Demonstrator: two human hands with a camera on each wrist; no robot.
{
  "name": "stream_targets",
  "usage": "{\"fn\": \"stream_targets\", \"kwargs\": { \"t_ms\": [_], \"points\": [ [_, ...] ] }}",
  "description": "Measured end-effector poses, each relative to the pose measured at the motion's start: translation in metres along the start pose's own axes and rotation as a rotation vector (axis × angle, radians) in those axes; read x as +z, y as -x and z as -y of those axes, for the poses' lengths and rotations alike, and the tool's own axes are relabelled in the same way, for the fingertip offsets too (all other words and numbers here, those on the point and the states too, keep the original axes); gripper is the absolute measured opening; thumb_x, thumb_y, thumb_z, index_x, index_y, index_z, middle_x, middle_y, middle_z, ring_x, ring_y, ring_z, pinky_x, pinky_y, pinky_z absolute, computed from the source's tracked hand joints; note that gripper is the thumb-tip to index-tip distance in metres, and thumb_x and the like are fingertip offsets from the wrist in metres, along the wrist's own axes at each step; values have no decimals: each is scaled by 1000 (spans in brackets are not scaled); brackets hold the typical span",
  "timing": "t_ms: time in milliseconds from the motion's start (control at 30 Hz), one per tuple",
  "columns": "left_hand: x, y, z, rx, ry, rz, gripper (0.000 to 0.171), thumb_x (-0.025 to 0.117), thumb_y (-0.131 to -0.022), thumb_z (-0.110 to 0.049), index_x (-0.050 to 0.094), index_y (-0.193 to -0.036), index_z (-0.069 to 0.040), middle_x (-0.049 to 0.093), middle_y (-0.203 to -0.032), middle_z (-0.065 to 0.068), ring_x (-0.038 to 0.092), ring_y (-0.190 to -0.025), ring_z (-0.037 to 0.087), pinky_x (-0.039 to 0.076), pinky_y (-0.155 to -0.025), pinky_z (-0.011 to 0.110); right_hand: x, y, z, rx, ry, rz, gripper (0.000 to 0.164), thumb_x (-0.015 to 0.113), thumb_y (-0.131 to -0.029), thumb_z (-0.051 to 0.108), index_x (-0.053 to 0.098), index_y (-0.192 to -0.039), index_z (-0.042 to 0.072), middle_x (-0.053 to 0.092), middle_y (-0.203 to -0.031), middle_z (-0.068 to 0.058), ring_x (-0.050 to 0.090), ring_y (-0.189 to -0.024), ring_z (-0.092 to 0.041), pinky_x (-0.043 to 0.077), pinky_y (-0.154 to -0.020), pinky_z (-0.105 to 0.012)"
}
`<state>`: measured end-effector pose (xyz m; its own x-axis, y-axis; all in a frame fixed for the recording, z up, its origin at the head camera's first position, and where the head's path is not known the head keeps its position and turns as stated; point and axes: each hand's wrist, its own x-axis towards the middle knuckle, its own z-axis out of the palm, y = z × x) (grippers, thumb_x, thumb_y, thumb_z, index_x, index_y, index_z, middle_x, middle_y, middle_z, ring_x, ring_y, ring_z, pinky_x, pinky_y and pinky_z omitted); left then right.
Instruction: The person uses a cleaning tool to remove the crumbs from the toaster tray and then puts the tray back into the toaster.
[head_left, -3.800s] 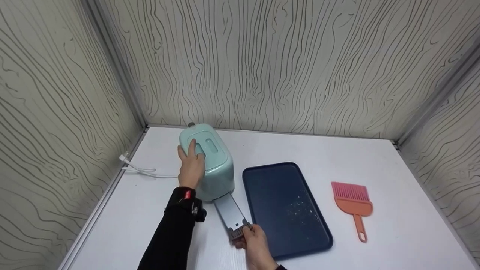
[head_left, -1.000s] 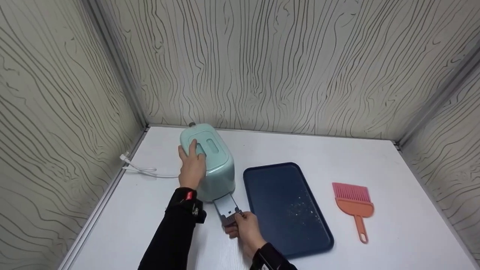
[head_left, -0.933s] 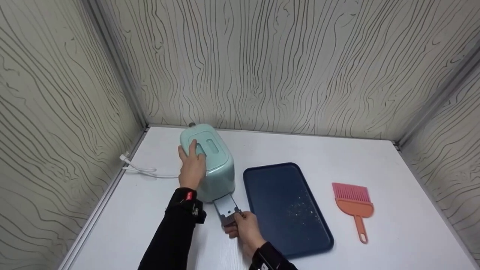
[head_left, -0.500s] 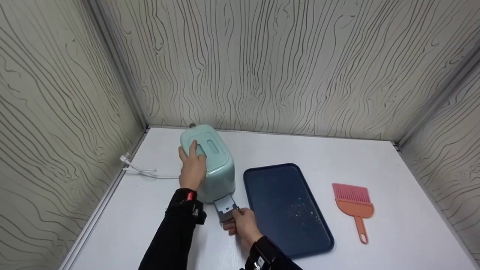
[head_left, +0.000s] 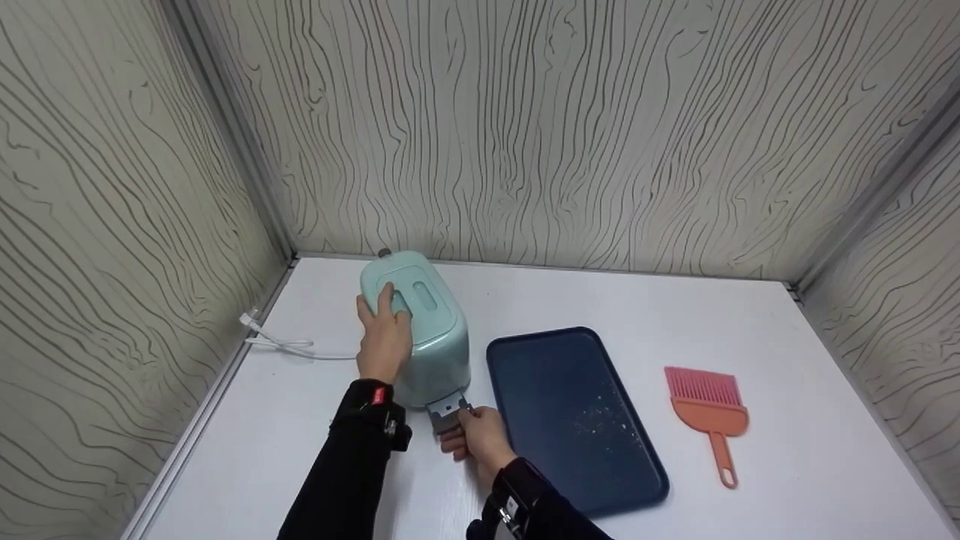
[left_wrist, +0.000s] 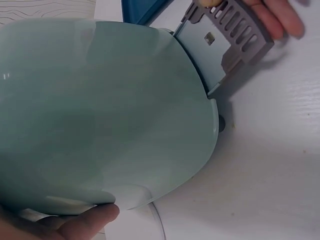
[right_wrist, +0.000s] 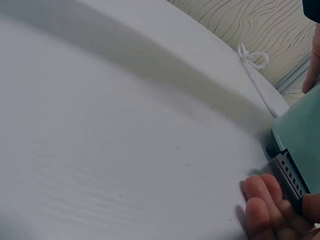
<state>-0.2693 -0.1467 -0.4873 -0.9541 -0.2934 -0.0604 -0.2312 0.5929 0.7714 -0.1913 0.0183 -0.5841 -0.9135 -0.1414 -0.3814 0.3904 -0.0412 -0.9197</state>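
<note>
A mint-green toaster (head_left: 442, 367) stands on the white table, left of centre. My left hand (head_left: 384, 346) rests on its top with the fingers spread, some by the slots and one at the far-left edge. From the toaster's near end juts a metal crumb tray (head_left: 448, 406), its grey slotted handle outermost. My right hand (head_left: 486, 439) pinches that handle, thumb above and fingers below. In the left wrist view, the crumb tray (left_wrist: 202, 52) is partly inside its opening. The right wrist view shows the handle (right_wrist: 287, 176) close to the toaster body.
Right of the toaster lies a navy serving tray (head_left: 555, 390) with pale crumbs scattered on it. Farther right is an orange brush (head_left: 711, 414) with pink bristles. A white power cord (head_left: 281, 346) runs left from the toaster. Patterned wall panels (head_left: 525, 135) enclose the back and sides.
My right hand has moved forward, and the crumb tray has slid farther into the toaster; much less of its metal plate shows. My left hand has stayed on the toaster.
</note>
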Motion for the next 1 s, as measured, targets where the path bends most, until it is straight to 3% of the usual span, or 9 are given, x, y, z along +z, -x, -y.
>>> {"fn": "stream_targets", "kwargs": {
  "t_ms": [500, 800, 1000],
  "points": [
    [1, -1, -1, -4, -23, -13, 60, 31, -106, -33, 16, -164, -29, -9, -169, 19, 56, -81, 30, 48, -72, 48, 5, -16, 3, -19, -55, 29, 31, 36, -109, 7, 53, -113, -20, 72, -84, -24, 66, -57, -12, 55, -54, -25],
    [-1, -2, 0, -1, -20, -24, 60, 31, -106, -34, 17, -164, -29, -8, -169, 19, 57, -84, 32, 49, -77, 52, 7, -21, 7, -30, 1, 25, 30, 37, -109, 7, 53, -113, -19, 72, -85, -27, 71, -63, -17, 61, -61, -33],
    [2, -1, 0, -20, -12, -15, 60, 32, -106, -35, 17, -164, -31, -7, -170, 18, 56, -81, 31, 47, -76, 50, 7, -25, 4, -14, -18, 16, 33, 37, -110, 9, 56, -112, -18, 73, -87, -27, 72, -64, -18, 60, -61, -31]
  ]
}}
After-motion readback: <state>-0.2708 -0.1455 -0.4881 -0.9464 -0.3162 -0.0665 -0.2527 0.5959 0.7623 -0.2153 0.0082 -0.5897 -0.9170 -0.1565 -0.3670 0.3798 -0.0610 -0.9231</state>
